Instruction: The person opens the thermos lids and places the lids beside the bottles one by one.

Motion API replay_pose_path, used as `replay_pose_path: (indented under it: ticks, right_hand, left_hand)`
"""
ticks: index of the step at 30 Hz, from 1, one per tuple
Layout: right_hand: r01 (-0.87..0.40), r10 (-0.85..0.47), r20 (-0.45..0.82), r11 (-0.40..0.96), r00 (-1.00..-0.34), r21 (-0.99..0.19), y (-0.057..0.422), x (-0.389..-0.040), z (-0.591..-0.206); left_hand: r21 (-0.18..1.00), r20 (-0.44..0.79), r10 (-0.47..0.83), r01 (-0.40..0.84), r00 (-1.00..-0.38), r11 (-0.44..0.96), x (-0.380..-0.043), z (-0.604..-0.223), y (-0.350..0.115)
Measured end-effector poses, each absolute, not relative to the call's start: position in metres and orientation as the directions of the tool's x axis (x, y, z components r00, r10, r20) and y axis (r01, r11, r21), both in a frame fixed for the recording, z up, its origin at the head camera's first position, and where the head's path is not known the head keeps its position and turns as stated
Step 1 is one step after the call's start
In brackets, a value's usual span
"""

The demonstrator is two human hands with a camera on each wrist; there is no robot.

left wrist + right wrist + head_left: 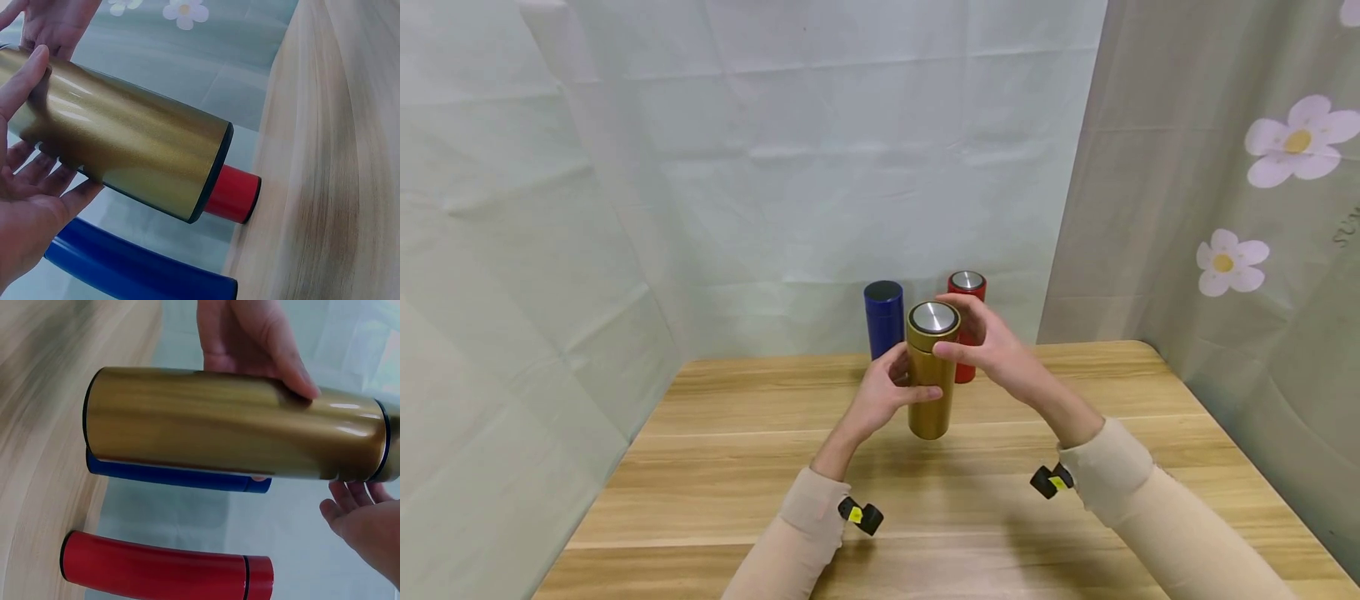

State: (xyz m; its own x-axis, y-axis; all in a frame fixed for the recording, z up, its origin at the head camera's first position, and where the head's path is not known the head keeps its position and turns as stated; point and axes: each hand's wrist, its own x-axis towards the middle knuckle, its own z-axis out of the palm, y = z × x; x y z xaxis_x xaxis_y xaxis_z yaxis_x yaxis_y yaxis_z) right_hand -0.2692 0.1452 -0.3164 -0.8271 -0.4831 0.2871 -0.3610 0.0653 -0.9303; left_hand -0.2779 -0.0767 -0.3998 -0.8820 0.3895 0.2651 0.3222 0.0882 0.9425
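A gold thermos bottle with a silver-topped lid stands upright in the air, its base above the table. My left hand holds it round the body, thumb across the front and fingers behind. Up at the lid, my right hand grips from the other side, its thumb on the near face. The left wrist view shows the left fingers under the gold body. In the right wrist view the right hand is beside the lid end, partly cut off by the frame.
Behind the gold bottle, a blue thermos stands at left and a red thermos at right, both partly hidden by my hands. They stand near the back edge of the wooden table. Pale cloth hangs behind.
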Motion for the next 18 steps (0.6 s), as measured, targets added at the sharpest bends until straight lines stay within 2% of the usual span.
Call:
replay_pose_path:
  ticks: [18]
  right_hand:
    - [-0.368,-0.422,0.299,0.092,-0.856,-0.925,0.1389,-0.2662,-0.3152]
  left_hand:
    - [0.947,0.255,0.404,0.312,-0.878,0.080,-0.2787,-0.4016,-0.0752]
